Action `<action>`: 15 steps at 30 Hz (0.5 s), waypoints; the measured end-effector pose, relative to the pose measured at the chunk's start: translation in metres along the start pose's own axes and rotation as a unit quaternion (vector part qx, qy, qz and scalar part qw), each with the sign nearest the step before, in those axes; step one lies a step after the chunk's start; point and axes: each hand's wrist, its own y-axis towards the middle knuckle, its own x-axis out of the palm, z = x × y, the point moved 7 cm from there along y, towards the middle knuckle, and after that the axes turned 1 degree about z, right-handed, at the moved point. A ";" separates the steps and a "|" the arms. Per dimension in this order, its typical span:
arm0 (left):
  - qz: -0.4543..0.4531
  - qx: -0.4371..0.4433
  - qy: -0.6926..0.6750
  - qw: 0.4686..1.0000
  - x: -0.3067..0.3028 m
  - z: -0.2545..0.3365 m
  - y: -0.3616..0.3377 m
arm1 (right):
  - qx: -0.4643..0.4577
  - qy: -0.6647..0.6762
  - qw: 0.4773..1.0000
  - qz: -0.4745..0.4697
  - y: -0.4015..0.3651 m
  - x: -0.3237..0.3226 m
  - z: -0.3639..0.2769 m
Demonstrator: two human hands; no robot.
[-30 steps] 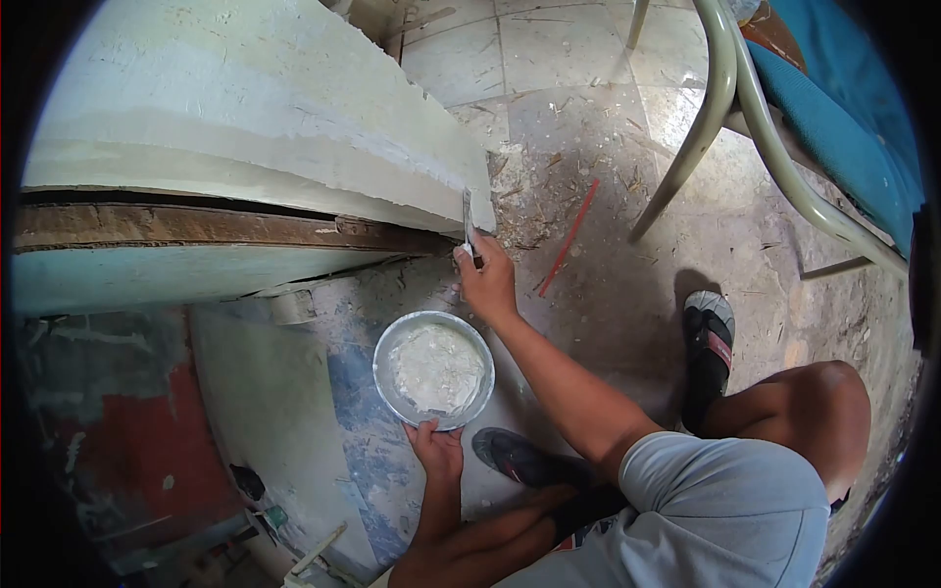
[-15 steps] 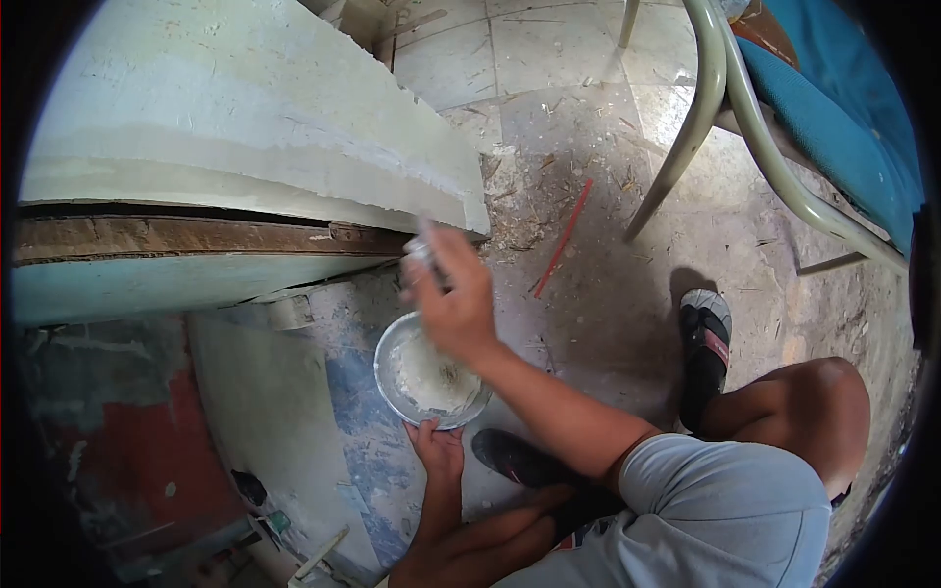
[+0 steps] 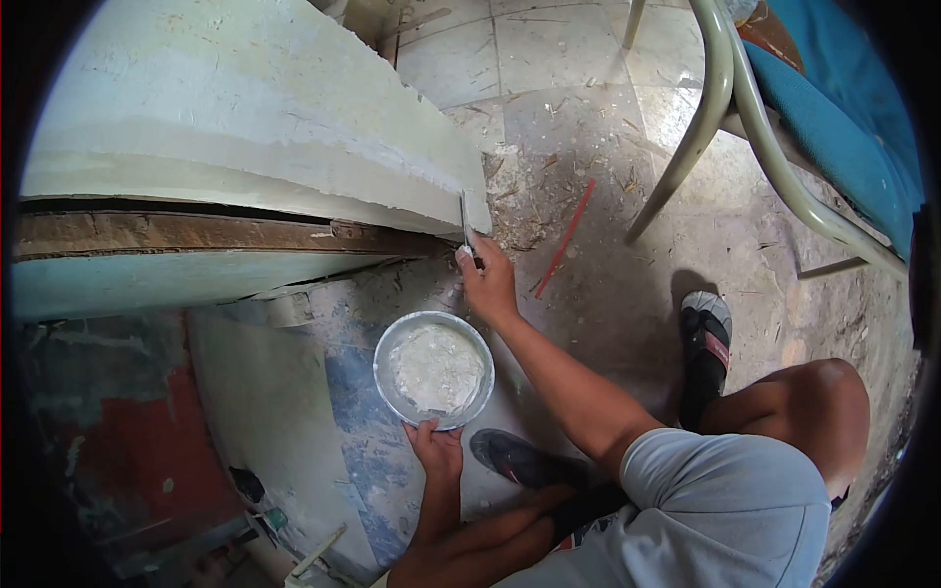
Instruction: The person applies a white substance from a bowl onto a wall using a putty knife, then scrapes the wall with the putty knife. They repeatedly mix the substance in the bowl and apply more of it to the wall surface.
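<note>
My right hand (image 3: 490,284) is closed around the handle of a putty knife (image 3: 467,218). The blade points up and lies against the end of the pale wall (image 3: 323,147), near its lower corner. Below and to the left, a round metal bowl (image 3: 380,377) holds whitish, thick putty (image 3: 438,367). My left hand (image 3: 434,446) grips the bowl's near rim, thumb and fingers at the edge. Part of the knife's handle is hidden inside my right hand.
A wooden strip (image 3: 196,235) runs in the gap under the pale wall. On the dusty, debris-strewn floor lies a thin red strip (image 3: 566,240). A chair with metal legs (image 3: 691,127) and blue cloth (image 3: 823,127) stands at upper right. My shoe (image 3: 706,323) is planted below it.
My right hand has moved from above the bowl up and right, bringing the knife's blade against the wall's end. The putty is now uncovered. My left hand and the bowl stay in place.
</note>
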 end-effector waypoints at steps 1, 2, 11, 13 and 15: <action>0.012 0.006 0.004 1.000 0.003 0.001 -0.002 | -0.001 0.000 1.000 -0.002 0.000 0.000 -0.011; 0.014 0.007 0.003 1.000 0.001 0.002 -0.001 | -0.019 0.013 1.000 -0.009 -0.001 0.001 -0.025; -0.018 0.000 -0.013 1.000 -0.013 -0.002 0.009 | -0.169 0.025 0.985 -0.027 -0.005 0.027 -0.173; -0.011 0.005 0.018 1.000 -0.011 0.000 0.006 | -0.176 0.034 0.983 -0.032 -0.007 0.030 -0.203; -0.008 0.005 0.007 1.000 -0.006 0.001 0.004 | -0.179 0.065 0.980 -0.052 -0.010 0.033 -0.234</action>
